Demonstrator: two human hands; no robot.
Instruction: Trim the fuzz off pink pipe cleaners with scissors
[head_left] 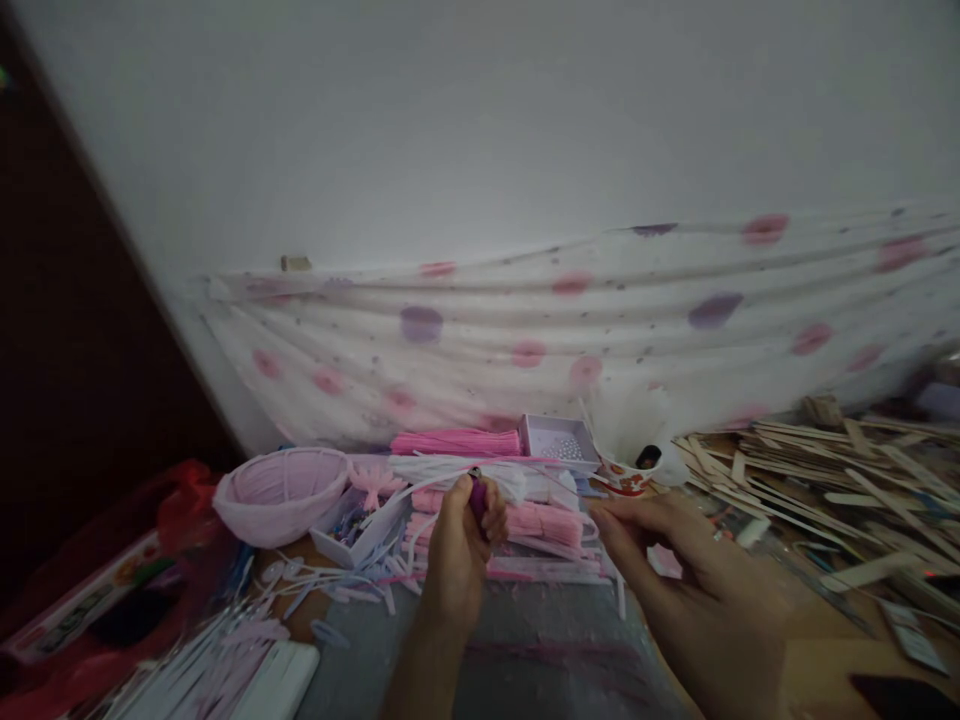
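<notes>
My left hand [465,550] is closed around a purple lighter [478,497], its metal top pointing up and away. No flame shows. To the right, my right hand [694,590] is held with thumb and forefinger tips pinched together. Whatever is between them, if anything, is too small to make out. Behind my left hand lie bundles of pink pipe cleaners [551,527] and white pipe cleaners [442,467]. A bright pink bundle [457,442] sits farther back, beside a white box [525,437] with small pearly beads.
At the left stand a pink bowl-shaped basket [281,500] and a small tray [360,545] of little parts. A patterned paper cup [626,480] stands behind my right hand. Wooden sticks [810,470] pile up at the right. A dotted cloth [487,340] covers the lower wall.
</notes>
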